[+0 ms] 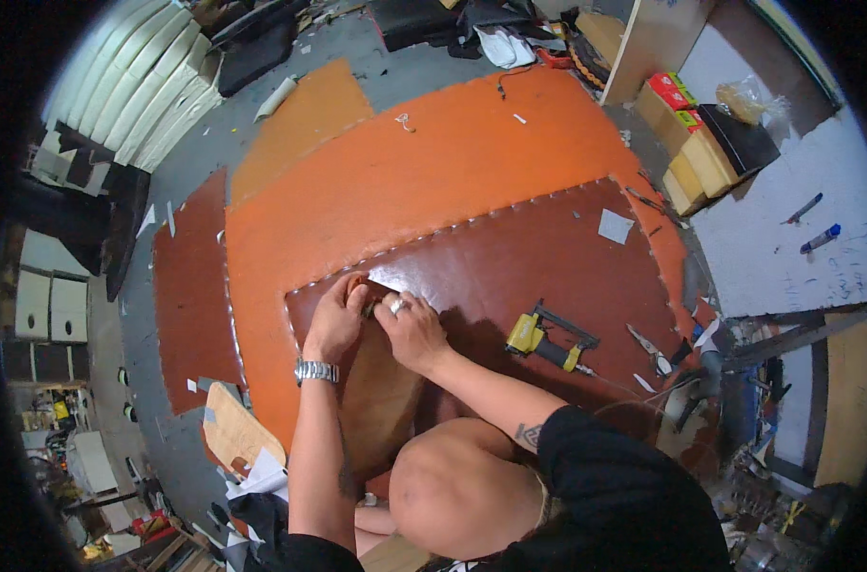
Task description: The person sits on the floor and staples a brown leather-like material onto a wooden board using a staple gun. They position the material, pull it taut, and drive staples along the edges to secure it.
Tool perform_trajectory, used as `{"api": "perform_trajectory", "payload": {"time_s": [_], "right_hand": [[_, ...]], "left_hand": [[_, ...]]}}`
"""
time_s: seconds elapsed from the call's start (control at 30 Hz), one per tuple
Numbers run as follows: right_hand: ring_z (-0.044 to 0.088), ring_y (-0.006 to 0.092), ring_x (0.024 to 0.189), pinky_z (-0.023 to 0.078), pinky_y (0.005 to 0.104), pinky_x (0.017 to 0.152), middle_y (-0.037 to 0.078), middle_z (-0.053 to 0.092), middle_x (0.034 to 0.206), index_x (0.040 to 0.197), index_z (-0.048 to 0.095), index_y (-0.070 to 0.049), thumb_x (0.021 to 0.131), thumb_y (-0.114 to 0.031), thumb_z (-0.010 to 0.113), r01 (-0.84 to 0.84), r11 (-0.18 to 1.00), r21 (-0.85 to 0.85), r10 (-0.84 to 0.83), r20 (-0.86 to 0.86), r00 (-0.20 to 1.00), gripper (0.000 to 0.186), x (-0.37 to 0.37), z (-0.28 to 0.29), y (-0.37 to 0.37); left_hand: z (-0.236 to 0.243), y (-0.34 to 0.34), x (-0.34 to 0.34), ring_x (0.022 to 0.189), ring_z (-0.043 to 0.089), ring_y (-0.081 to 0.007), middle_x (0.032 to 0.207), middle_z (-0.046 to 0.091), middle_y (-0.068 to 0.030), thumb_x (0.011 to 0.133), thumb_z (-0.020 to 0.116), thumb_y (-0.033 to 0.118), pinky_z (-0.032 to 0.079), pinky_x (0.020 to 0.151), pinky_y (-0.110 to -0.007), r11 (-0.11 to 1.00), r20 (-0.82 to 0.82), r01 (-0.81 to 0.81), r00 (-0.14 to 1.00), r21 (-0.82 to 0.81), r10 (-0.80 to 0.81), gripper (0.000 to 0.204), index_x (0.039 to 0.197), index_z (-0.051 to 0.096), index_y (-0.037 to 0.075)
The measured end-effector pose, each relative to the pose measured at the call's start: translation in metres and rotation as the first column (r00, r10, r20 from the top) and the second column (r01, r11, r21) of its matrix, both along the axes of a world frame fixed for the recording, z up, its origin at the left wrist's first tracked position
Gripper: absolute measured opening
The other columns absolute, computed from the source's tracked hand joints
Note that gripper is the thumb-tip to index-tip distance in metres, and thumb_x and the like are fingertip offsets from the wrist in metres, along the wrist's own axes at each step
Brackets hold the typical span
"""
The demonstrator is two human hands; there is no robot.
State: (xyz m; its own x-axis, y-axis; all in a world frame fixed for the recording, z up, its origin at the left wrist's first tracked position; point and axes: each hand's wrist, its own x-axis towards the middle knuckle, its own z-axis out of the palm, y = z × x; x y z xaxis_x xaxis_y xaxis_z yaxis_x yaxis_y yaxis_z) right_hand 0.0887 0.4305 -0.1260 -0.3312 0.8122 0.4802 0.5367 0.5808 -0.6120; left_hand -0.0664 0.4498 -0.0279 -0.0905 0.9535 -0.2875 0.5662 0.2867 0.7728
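Both my hands are at the top end of a tan wooden panel [374,386] that stands tilted in front of my knees. My left hand [334,322], with a metal watch at the wrist, has its fingers closed on a fold of reddish-brown leather-like sheet at that end. My right hand [412,331], wearing a ring, pinches at the same edge close beside it; its fingertips partly hide what they grip. A yellow and black air staple gun [551,345] lies to the right on the brown sheet [548,250], apart from both hands.
An orange sheet [414,176] spreads under the brown one. Pliers-like hand tool [651,351] and a hose lie right of the staple gun. Another wooden panel [238,422] rests at left. Boxes [686,124] and a white board with markers [786,229] stand at right.
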Motion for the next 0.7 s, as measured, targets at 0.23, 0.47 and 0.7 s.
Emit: {"api": "perform_trajectory", "payload": {"time_s": [0.23,0.47,0.7], "right_hand": [[0.068,0.0427,0.104,0.056,0.0539,0.088,0.021,0.069,0.112,0.121,0.070,-0.006,0.089,-0.010,0.070,0.356,0.875,-0.328,-0.270,0.282,0.921,0.032,0.156,-0.062,-0.046],[0.054,0.0435,0.133,0.044,0.0545,0.114,0.025,0.058,0.144,0.164,0.031,-0.004,0.088,-0.014,0.075,0.552,0.638,-0.536,0.077,0.758,0.648,0.088,0.248,-0.079,-0.073],[0.058,0.0413,0.129,0.048,0.0517,0.110,0.026,0.064,0.138,0.164,0.031,-0.002,0.088,-0.027,0.080,0.504,0.656,-0.562,0.159,0.755,0.636,0.094,0.224,-0.076,-0.040]], "left_hand": [[-0.009,-0.002,0.009,0.105,0.076,-0.0328,0.113,0.078,-0.0203,0.101,0.067,0.026,0.057,0.090,-0.042,0.989,-0.151,-0.109,0.981,0.104,0.124,0.033,0.127,0.073,0.006],[-0.003,-0.004,0.015,0.103,0.074,-0.0415,0.112,0.077,-0.0221,0.099,0.069,0.039,0.058,0.087,-0.049,0.985,-0.454,-0.116,0.876,0.129,0.163,0.042,0.127,0.072,0.007],[-0.001,-0.010,0.024,0.092,0.074,-0.0423,0.098,0.078,-0.0200,0.098,0.070,0.046,0.058,0.079,-0.053,0.983,-0.625,-0.139,0.758,0.124,0.186,0.040,0.118,0.074,0.013]]}}
